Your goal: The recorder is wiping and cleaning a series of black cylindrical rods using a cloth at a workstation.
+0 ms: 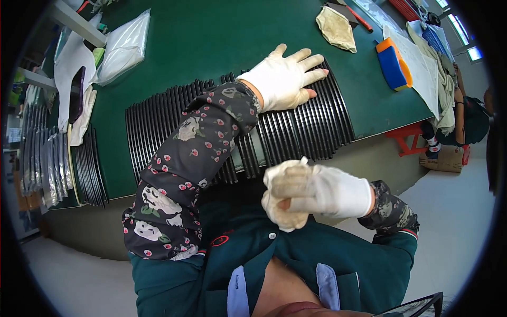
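Observation:
Many slim black rods (153,124) lie side by side in a wide row along the near edge of the green table, with a narrow gap left of the middle. My left hand (288,79), in a white glove with some bare fingertips, rests flat over the far ends of the right-hand rods, fingers spread. Close to my chest, in front of the table edge, my right hand (322,190) is closed round a bunched cream cloth (282,216). That glove is slightly smeared by motion. My left sleeve hides part of the row.
Another bundle of black rods (88,169) lies at the left, near a phone (77,95), a white glove (83,117) and a clear plastic bag (125,50). A cream cloth (337,30) and a blue-and-orange block (394,64) are at the right. Beyond sits another person (472,121).

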Available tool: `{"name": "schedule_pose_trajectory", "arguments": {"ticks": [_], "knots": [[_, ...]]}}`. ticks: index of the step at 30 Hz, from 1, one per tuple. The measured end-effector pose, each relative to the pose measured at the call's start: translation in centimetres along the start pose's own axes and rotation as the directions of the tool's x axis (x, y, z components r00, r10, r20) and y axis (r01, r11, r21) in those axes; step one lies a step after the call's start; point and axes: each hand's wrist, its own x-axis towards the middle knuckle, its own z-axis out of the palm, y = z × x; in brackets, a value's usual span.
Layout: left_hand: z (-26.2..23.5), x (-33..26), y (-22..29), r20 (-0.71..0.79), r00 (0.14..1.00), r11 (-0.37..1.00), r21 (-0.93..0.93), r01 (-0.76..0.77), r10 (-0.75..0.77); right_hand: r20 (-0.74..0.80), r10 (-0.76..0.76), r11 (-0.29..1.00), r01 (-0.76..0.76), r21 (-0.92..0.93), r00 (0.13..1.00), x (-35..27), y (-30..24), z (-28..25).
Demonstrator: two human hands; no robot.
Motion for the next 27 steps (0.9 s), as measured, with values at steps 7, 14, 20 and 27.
{"name": "schedule_pose_trajectory", "arguments": {"ticks": [7,14,20,27], "knots": [[0.1,0.7,0.2,0.003,1.0,0.999,0.031,-0.005,0.005,-0.19,0.157,0.914,-0.215,-0.345,0.969,-0.2,3.6,-1.1],[-0.4,1.0,0.5,0.024,1.0,1.0,0.022,-0.013,0.013,-0.177,0.084,0.995,-0.091,-0.033,0.981,-2.4,0.7,-3.3],[-0.3,1.2,0.5,0.044,0.999,1.0,0.019,-0.013,0.013,-0.121,0.08,0.963,-0.108,-0.248,0.989,-2.9,2.6,-1.8],[-1.4,0.0,-0.2,-0.113,0.993,1.0,0.01,0.021,-0.02,-0.228,0.222,0.962,-0.175,0.208,0.948,-3.1,-1.5,-3.9]]}}
